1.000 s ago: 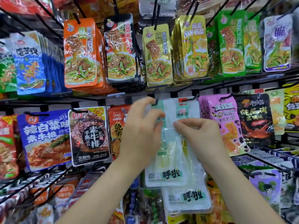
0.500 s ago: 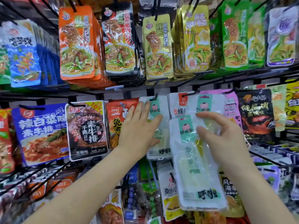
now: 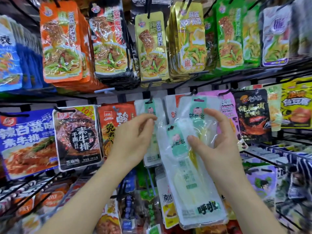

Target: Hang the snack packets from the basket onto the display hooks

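Note:
My right hand grips two white see-through snack packets with green labels. Its thumb lies on the front packet and its fingers curl behind the rear one, whose top reaches up near a hook. A third packet of the same kind hangs on the neighbouring hook. My left hand has its loosely curved fingertips against that hanging packet's right edge and holds nothing. No basket is in view.
Black wire hooks carry dense rows of packets: orange, black, yellow and green ones above, blue, black and pink ones level with my hands. More hooks jut out at lower right and lower left.
My left hand has gone from gripping a white packet with my right to resting beside it as it hangs on its hook. My right hand drew the other packets to the right.

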`<act>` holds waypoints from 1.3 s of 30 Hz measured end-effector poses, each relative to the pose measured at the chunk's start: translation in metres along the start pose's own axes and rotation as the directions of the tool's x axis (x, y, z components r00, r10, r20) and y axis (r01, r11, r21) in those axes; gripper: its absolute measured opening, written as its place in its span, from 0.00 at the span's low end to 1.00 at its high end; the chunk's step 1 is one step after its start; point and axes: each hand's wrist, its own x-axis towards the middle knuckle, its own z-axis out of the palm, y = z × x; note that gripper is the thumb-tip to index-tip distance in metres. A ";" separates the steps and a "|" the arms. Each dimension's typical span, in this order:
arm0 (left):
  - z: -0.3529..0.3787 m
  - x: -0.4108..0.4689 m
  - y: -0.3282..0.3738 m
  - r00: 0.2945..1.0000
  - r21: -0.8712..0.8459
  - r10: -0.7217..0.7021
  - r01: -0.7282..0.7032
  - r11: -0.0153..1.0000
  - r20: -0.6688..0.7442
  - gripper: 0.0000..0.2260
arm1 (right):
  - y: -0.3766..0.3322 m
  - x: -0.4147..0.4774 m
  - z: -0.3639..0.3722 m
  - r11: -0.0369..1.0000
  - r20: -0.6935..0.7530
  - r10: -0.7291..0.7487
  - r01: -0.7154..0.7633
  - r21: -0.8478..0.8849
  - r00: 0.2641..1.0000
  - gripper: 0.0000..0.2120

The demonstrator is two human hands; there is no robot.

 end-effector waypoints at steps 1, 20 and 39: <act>-0.002 -0.006 0.011 0.992 -0.243 -0.112 0.123 0.962 0.060 0.11 | -0.002 -0.001 0.002 1.000 0.002 -0.004 0.004 0.011 1.000 0.28; -0.014 -0.039 0.026 0.974 -0.450 -0.192 0.227 0.864 0.121 0.12 | -0.026 0.021 0.019 0.996 -0.030 0.044 -0.041 0.081 0.999 0.08; -0.049 -0.017 0.025 0.999 -0.034 0.026 -0.027 0.999 -0.040 0.11 | -0.021 0.067 0.072 0.993 0.091 -0.060 0.069 -0.093 0.994 0.12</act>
